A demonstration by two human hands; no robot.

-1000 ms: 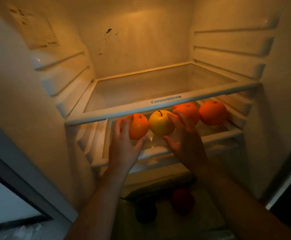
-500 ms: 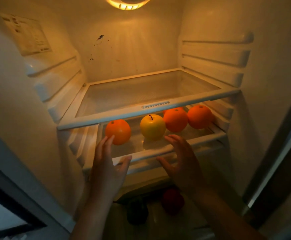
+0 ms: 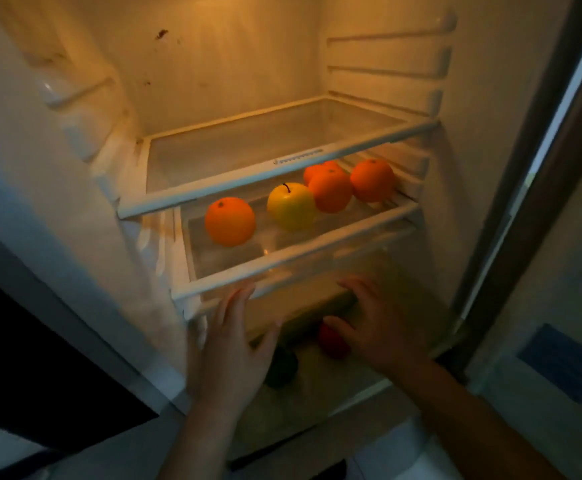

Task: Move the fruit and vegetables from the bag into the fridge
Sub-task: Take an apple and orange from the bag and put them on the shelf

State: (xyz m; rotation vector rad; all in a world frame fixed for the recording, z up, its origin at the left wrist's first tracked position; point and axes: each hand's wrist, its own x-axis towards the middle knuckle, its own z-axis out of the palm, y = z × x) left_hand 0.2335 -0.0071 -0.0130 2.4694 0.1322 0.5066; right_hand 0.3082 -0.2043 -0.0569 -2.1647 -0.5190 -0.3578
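The fridge (image 3: pixel 230 64) fills the frame with its door open. The upper shelf (image 3: pixel 213 191), a glass plate with a white rim, has nothing on it.

The lower shelf (image 3: pixel 317 243), at mid-frame, carries the fruit. One orange (image 3: pixel 230 221) sits alone toward the left. A yellow apple (image 3: pixel 291 206) sits to its right with a gap between them. A second orange (image 3: pixel 330 190) is just beside the apple, and a third orange (image 3: pixel 372 180) is near the right wall. Part of another orange fruit (image 3: pixel 312 171) peeks out behind the second orange.

In the dim bottom compartment a red fruit (image 3: pixel 333 341) and a dark green item (image 3: pixel 282 368) lie near each other; what they are cannot be made out.

The left grip (image 3: pixel 230 355), a bare hand at lower centre, has straight, spread fingers and holds nothing. Its fingertips reach the front rim of the lower shelf, though contact cannot be told. The right grip (image 3: pixel 379 327), right of it, is loosely curved and also holds nothing. It sits in front of the bottom compartment with its thumb close to the red fruit.

Open room lies along the front of the lower shelf, between the lone orange and the apple, and across the whole upper shelf. The door frame (image 3: pixel 525 168) bounds the right side.
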